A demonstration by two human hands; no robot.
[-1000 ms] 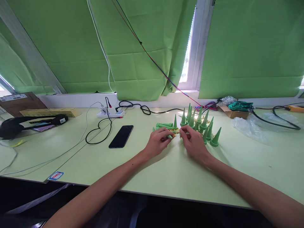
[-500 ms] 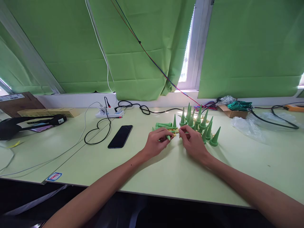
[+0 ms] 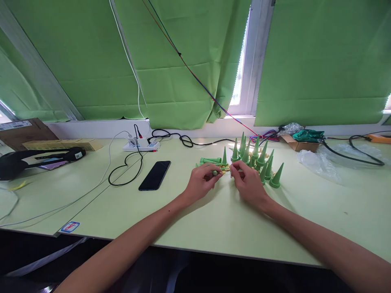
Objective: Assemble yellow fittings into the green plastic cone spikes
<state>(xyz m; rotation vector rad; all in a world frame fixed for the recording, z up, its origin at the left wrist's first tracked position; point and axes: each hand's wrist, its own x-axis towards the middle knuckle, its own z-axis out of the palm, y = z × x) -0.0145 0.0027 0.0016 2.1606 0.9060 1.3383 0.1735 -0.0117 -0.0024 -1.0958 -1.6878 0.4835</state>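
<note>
My left hand [image 3: 200, 179] is closed around a small green piece [image 3: 215, 173], most of it hidden by the fingers; a yellowish part shows by the fingertips. Close on its right, my right hand [image 3: 248, 179] pinches a small pale yellow piece at the fingertips, too small to make out fully. Several green cone-shaped spikes [image 3: 276, 177] stand upright on their round bases behind and beside my right hand. Green tubes [image 3: 210, 160] lie behind my left hand. Small yellowish parts lie among the spikes, partly covered by my hands.
A black phone [image 3: 154, 176] lies on the pale table [image 3: 195, 228] left of my hands. Farther back are a white power strip [image 3: 141, 145] and a looping black cable [image 3: 186, 141]. Clear plastic wrap [image 3: 319, 165] and a small cardboard box [image 3: 301, 144] are at the right.
The green piece in my left hand has turned, its pointed end no longer showing below the fingers. My right hand has hardly moved.
</note>
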